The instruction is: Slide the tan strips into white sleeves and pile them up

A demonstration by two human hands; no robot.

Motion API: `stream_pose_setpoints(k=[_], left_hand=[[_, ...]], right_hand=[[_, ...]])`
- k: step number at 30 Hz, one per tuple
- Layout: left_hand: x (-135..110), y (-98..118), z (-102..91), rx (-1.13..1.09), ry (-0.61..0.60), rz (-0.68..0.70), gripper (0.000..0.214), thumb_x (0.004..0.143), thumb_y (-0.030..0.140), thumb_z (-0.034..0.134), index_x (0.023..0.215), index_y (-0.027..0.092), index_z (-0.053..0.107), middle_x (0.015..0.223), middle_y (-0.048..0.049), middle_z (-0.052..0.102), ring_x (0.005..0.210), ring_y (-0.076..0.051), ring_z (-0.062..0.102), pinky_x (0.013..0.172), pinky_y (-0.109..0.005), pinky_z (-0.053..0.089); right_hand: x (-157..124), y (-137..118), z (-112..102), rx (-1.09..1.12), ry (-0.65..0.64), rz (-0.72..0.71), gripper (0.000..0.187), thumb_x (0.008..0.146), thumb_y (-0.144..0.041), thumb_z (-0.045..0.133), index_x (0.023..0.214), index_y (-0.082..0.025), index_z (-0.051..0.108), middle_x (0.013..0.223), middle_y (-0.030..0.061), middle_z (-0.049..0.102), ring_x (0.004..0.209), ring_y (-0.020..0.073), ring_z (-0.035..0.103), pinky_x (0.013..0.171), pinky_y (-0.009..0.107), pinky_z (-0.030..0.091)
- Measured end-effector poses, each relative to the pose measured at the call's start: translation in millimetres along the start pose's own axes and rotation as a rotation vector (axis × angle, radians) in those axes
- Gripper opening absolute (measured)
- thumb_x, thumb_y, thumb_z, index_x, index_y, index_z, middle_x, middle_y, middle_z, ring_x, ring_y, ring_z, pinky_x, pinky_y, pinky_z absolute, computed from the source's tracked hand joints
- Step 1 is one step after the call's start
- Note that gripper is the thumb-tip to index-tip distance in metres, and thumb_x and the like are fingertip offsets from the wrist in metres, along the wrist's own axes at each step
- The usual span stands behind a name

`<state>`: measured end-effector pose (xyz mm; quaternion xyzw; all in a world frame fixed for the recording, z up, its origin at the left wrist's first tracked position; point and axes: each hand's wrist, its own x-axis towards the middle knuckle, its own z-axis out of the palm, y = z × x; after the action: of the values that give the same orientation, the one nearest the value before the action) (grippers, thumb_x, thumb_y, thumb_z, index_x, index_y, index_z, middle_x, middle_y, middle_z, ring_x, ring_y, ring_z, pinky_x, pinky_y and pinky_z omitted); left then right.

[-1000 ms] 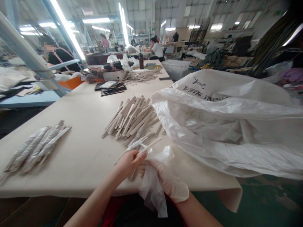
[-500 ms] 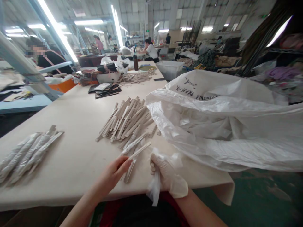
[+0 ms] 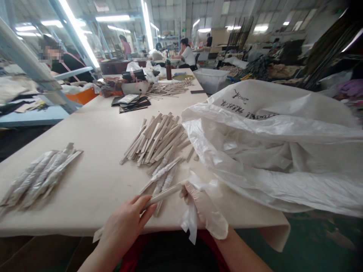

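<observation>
My bare left hand grips a long beige strip near the table's front edge, fingers closed round it. My right hand, in a thin clear glove, is closed on a clear plastic sleeve at the strip's far end. Two wrapped strips lie just beyond my hands. A loose pile of bare beige strips sits at the table's middle. A row of wrapped strips lies at the left.
A big white plastic sack covers the table's right side. Dark folders, a white bin and more strips lie at the far end. A person sits behind the left frame; others work at far tables.
My left hand has drawn back toward me along the strip, which now lies flatter. My right hand has come to the strip's far end with the sleeve.
</observation>
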<state>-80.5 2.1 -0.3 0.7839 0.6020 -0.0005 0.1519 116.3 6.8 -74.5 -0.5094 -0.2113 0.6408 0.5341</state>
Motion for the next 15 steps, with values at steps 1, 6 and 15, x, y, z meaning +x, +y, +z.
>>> stream_pose_setpoints(k=[1,6,15], left_hand=[[1,3,1.9,0.018,0.014,0.01,0.034,0.086,0.043,0.036,0.102,0.024,0.058,0.097,-0.0051,0.065,0.085,-0.023,0.062,0.074,-0.033,0.044],[5,12,14.3,-0.047,0.05,0.033,0.032,0.085,0.039,0.038,0.102,0.022,0.06,0.098,-0.0072,0.065,0.087,-0.023,0.061,0.075,-0.032,0.044],[-4,-9,24.1,-0.548,-0.05,-0.011,0.048,0.083,0.044,0.036,0.119,0.016,0.049,0.072,-0.0015,0.064,0.068,-0.017,0.058,0.063,-0.025,0.046]], right_hand=[[-2,2,2,-0.025,0.011,0.013,0.039,0.065,-0.052,0.064,0.055,-0.015,0.061,0.053,0.0013,0.058,0.048,0.0096,0.044,0.05,0.024,0.035],[-12,5,16,-0.168,-0.044,0.126,0.045,0.059,-0.059,0.063,0.048,-0.016,0.056,0.047,-0.0008,0.051,0.045,0.0104,0.042,0.051,0.027,0.034],[-21,12,23,-0.228,-0.168,0.115,0.043,0.056,-0.058,0.066,0.05,-0.016,0.057,0.046,-0.0026,0.049,0.046,0.0104,0.043,0.051,0.026,0.033]])
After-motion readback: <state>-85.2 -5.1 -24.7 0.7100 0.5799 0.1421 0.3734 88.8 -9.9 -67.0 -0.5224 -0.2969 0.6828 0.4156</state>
